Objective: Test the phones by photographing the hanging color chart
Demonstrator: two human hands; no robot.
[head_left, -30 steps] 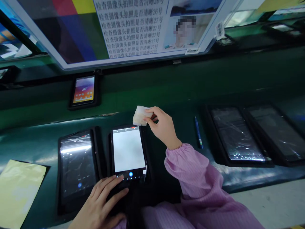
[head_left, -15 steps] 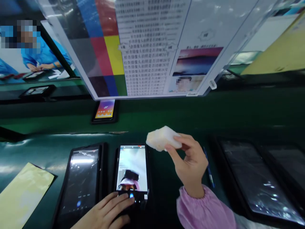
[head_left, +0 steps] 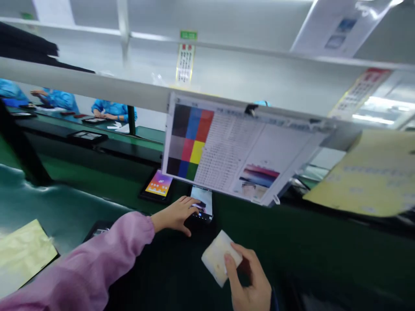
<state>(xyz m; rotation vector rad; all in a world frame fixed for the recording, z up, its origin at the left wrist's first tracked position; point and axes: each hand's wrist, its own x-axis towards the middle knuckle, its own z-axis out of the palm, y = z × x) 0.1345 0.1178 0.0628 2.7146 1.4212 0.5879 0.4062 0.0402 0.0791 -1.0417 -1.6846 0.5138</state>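
Note:
My left hand (head_left: 173, 215) grips the lower end of a phone (head_left: 201, 201) lying in a black holder, with fingers over its edge and thumb beneath. The phone's screen is lit and partly hidden behind a hanging colour test chart (head_left: 227, 151). My right hand (head_left: 249, 278) sits lower on the dark green bench (head_left: 162, 268), pinching a white foam-like pad (head_left: 219, 257) between thumb and fingers. The pad touches nothing else. A pink sleeve (head_left: 78, 263) covers my left forearm.
A tablet showing an orange-purple home screen (head_left: 158, 183) stands beyond the phone. A pale yellow pouch (head_left: 24, 248) lies at the left, and a yellow sheet (head_left: 363, 172) hangs at the right. Co-workers in blue (head_left: 112, 110) sit at a far bench.
The view has swung upward and tilted, so the chart sits lower and the ceiling shows. My right hand has dropped nearer me with the white pad. My left hand stays on the phone.

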